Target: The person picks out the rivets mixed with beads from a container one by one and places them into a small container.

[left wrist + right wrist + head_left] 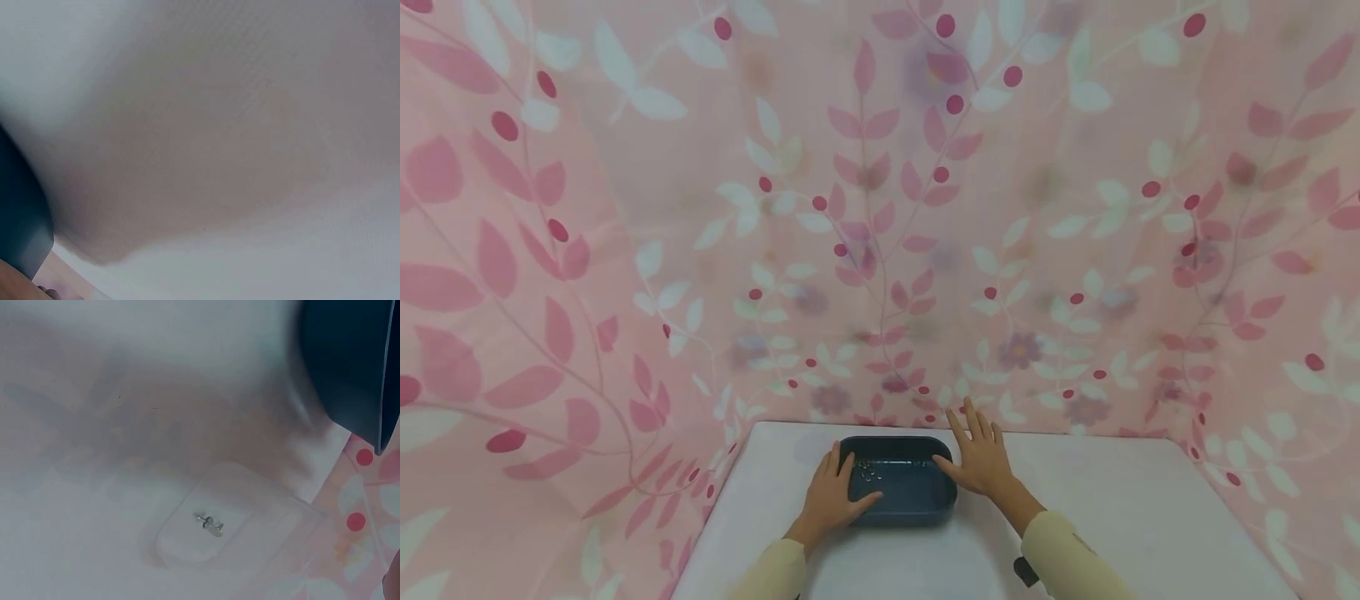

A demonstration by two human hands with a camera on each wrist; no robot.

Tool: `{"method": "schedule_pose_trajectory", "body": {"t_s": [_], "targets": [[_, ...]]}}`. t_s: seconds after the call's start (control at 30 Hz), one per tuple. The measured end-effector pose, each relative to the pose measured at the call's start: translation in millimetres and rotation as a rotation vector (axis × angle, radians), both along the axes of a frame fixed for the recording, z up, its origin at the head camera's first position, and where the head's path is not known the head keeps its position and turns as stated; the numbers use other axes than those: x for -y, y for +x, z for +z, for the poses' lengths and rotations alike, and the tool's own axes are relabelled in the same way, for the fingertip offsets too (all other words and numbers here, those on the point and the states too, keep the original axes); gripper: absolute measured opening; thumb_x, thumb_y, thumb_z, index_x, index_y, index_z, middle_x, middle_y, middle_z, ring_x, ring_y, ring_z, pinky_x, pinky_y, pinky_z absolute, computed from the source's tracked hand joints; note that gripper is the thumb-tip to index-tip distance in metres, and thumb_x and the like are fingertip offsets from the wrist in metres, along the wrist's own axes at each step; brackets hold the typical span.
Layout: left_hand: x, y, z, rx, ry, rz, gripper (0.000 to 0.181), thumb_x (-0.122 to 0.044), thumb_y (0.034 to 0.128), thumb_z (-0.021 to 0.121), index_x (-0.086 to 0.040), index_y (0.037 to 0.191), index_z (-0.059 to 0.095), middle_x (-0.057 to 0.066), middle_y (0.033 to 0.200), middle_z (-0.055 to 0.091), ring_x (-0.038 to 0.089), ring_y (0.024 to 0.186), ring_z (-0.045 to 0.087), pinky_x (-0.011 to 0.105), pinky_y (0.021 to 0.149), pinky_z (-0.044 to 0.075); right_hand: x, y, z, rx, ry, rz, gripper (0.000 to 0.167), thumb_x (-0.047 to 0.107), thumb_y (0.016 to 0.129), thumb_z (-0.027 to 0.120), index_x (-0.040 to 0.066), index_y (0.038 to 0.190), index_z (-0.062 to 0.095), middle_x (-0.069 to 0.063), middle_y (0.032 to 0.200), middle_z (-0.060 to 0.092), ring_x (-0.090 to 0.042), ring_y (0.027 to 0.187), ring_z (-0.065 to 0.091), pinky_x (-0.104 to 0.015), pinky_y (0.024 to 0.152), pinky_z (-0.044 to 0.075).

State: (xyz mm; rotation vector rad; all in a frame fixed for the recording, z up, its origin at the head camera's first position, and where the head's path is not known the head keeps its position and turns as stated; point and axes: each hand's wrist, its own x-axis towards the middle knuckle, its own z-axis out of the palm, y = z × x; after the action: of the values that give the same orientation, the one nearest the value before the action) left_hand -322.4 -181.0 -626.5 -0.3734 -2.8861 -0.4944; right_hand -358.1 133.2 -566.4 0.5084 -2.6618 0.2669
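A dark blue rectangular dish sits on a white-covered table. Several tiny shiny pieces lie in its left part, too small to identify. My left hand rests at the dish's left rim, its thumb extended over the inside. At the right rim, my right hand has its fingers spread, the thumb by the rim. The right wrist view shows the dish's outer wall. Near it is a clear plastic container with a small metal piece, blurred in detail.
White cloth covers the table. Pink leaf-patterned curtains stand behind it and at both sides. A small dark object shows beside the right sleeve.
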Motion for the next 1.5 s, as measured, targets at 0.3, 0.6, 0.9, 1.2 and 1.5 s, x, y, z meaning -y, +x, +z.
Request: {"method": "schedule_pose_trajectory", "body": {"t_s": [0.3, 0.6, 0.9, 1.2, 1.5], "targets": [[1.7, 1.6, -0.5, -0.004, 0.019, 0.019, 0.108, -0.084, 0.0783, 0.050, -0.004, 0.150, 0.040, 0.023, 0.162, 0.019, 0.041, 0.146, 0.029, 0.055, 0.115, 0.031, 7.0, -0.3, -2.3, 0.015, 0.028, -0.008, 0.092, 0.069, 0.085, 0.057, 0.019, 0.156, 0.030, -0.017, 0.165, 0.014, -0.041, 0.143, 0.033, -0.067, 0.110, 0.027], [1.5, 5.5, 5.8, 0.000, -0.003, 0.011, 0.107, -0.082, 0.0785, 0.052, -0.003, 0.149, 0.041, 0.025, 0.161, 0.022, 0.041, 0.145, 0.031, 0.055, 0.114, 0.032, 13.1, -1.4, -10.6, 0.044, 0.005, 0.008, 0.092, 0.070, 0.084, 0.058, 0.019, 0.156, 0.030, -0.019, 0.165, 0.015, -0.041, 0.144, 0.031, -0.067, 0.110, 0.026], [-0.4, 6.8, 7.1, -0.003, -0.018, 0.017, 0.107, -0.083, 0.0782, 0.052, -0.002, 0.149, 0.041, 0.025, 0.161, 0.023, 0.040, 0.145, 0.032, 0.053, 0.115, 0.033, 21.6, 3.6, -11.7, 0.036, -0.012, 0.034, 0.090, 0.065, 0.083, 0.063, 0.014, 0.153, 0.036, -0.021, 0.162, 0.022, -0.042, 0.140, 0.037, -0.065, 0.108, 0.031], [0.3, 7.1, 3.2, -0.005, -0.002, 0.008, 0.108, -0.083, 0.0779, 0.053, -0.002, 0.149, 0.041, 0.024, 0.161, 0.022, 0.040, 0.145, 0.031, 0.053, 0.115, 0.033, 28.2, 9.8, -15.1, 0.092, 0.000, 0.037, 0.092, 0.066, 0.085, 0.060, 0.017, 0.156, 0.031, -0.018, 0.164, 0.017, -0.039, 0.141, 0.037, -0.062, 0.110, 0.031], [-1.6, 3.3, 2.7, -0.006, -0.006, 0.002, 0.107, -0.082, 0.0785, 0.052, -0.003, 0.149, 0.041, 0.025, 0.161, 0.022, 0.041, 0.145, 0.030, 0.054, 0.114, 0.033, 35.7, 8.6, -18.0, 0.069, 0.020, 0.054, 0.090, 0.065, 0.085, 0.062, 0.015, 0.154, 0.034, -0.018, 0.165, 0.016, -0.041, 0.141, 0.037, -0.061, 0.109, 0.033]]}}
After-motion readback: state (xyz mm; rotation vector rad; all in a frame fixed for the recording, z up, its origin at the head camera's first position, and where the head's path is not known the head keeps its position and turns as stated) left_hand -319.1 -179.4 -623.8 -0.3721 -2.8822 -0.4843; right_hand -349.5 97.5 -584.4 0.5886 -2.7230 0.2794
